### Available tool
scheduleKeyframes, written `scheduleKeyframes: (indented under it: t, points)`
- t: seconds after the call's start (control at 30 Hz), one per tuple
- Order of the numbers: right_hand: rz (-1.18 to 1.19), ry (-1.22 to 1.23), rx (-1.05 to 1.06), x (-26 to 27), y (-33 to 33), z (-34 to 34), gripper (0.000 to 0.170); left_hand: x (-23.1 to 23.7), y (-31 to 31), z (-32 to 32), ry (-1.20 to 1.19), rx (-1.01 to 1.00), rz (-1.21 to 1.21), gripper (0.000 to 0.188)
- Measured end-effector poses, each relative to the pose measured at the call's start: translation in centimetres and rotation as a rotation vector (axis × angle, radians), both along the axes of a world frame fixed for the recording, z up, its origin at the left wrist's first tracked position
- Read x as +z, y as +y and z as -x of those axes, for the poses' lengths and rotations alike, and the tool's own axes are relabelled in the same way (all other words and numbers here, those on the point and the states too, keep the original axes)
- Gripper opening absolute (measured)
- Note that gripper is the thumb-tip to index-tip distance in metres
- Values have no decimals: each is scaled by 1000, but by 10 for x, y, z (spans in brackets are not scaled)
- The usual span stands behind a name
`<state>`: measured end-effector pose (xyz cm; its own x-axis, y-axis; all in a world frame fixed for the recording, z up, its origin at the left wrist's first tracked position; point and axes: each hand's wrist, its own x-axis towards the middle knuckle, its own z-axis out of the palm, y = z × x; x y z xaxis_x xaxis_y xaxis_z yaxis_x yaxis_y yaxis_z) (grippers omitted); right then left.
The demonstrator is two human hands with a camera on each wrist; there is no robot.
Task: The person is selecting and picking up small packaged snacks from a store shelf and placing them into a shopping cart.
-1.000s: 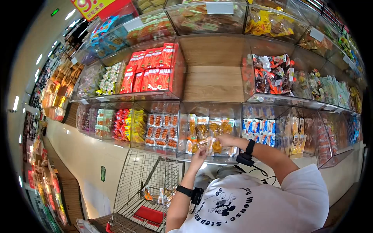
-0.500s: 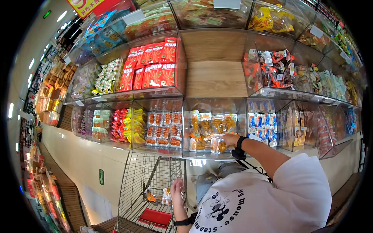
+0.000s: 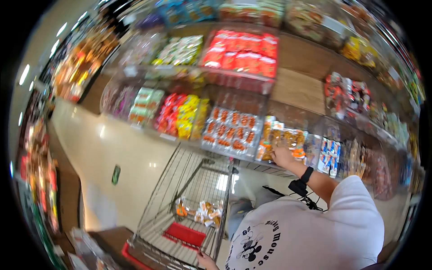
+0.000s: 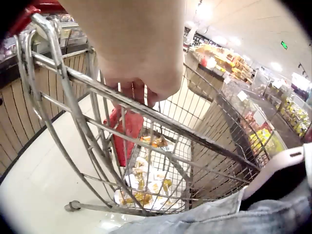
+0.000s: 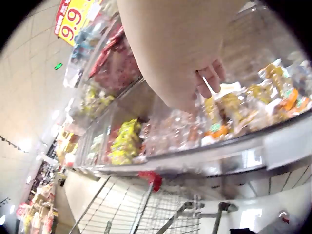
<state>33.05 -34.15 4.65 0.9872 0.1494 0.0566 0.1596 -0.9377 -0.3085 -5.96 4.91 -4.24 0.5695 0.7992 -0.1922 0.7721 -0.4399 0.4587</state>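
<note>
My right hand (image 3: 282,156) reaches over a clear bin of snack packs (image 3: 294,137) with golden-brown contents and orange-and-white labels. In the right wrist view its fingers (image 5: 209,80) hang loosely bent and apart just above those packs (image 5: 243,107), with nothing between them. Low in the head view, my left hand (image 3: 206,260) is at the side of a wire shopping cart (image 3: 157,193). The left wrist view shows its fingers (image 4: 139,92) curled over the cart's metal top rail (image 4: 180,126). Inside the cart, similar snack packs (image 3: 209,212) lie beside a red flap (image 3: 184,235).
Left of the golden-brown packs is a bin of red-brown vacuum packs (image 3: 230,130); to their right are blue-and-white packs (image 3: 330,153). Red packs (image 3: 243,54) stand on the tier above. A dark cable (image 3: 310,200) hangs below my right wrist. Tiled floor (image 3: 108,148) runs left of the cart.
My left hand has left the bin and come down to the cart's rail. My right hand remains over the bin. The head view has turned left, and more of the packs in the cart show.
</note>
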Motion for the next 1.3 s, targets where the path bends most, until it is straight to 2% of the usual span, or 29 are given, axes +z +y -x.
scheduleKeyframes:
  t: [0.03, 0.07, 0.1, 0.13, 0.17, 0.2, 0.33, 0.43, 0.53, 0.57, 0.6, 0.67, 0.77, 0.87, 0.9, 1.0, 1.03, 1.13, 1.17, 1.2, 1.27, 1.3]
  points:
    - [-60, 91, 75, 0, 27, 0, 26, -3, 0, 5, -78, 55, 47, 23]
    - [-113, 192, 159, 0, 54, 0, 27, 20, -7, -6, -114, 29, 47, 23]
    - [-139, 97, 272, -1, 85, 3, 24, 37, -11, -14, -64, 91, 118, 22]
    - [-158, 124, 382, -2, 115, 7, 24, 31, -10, -11, -180, 84, 106, 21]
    - [-183, 151, 485, -2, 143, 11, 24, 46, -12, -18, -59, 151, 189, 19]
    - [-209, 177, 578, -5, 170, 16, 23, 27, -11, -6, -50, 138, 97, 19]
    - [-165, 400, 952, -47, 266, 43, 22, 31, -11, -18, -56, 230, 37, 18]
    - [51, 761, 1005, -117, 325, 58, 24, 40, -8, -28, -22, 277, 31, 18]
    - [261, 1171, 812, -171, 381, 62, 29, 42, -6, -30, 31, 268, 15, 18]
    - [301, 1158, 862, -233, 384, 64, 39, 39, -7, -28, 8, 298, -4, 17]
    - [391, 1189, 862, -268, 391, 64, 49, 38, -7, -29, 23, 310, 0, 17]
    - [529, 1186, 655, -291, 411, 65, 52, 40, -7, -29, 56, 334, 12, 17]
    - [450, 1036, 507, -333, 421, 78, 47, 37, -5, -28, -2, 262, -91, 18]
    - [298, 1039, 429, -370, 410, 84, 47, 38, 3, -30, -20, 212, -92, 19]
    - [308, 1003, 484, -374, 407, 84, 38, 39, 2, -30, -27, 206, -88, 19]
    - [226, 1169, 461, -375, 399, 83, 28, 34, -6, -23, 6, 257, -50, 18]
    - [145, 1116, 487, -372, 398, 85, 19, 32, -6, -22, -11, 245, -59, 19]
    - [83, 1132, 657, -353, 399, 83, 18, 33, -6, -22, -11, 262, -28, 18]
    - [-144, 984, 747, -342, 397, 84, 16, 35, -6, -23, -29, 257, -44, 17]
    - [-166, 1042, 768, -336, 400, 81, 14, 35, -8, -23, 20, 237, -84, 16]
    - [-429, 1310, 579, -259, 412, 75, 12, 37, -7, -23, -36, 237, -66, 15]
    - [-610, 1496, 359, -246, 412, 79, 13, 38, -7, -23, -58, 232, -76, 14]
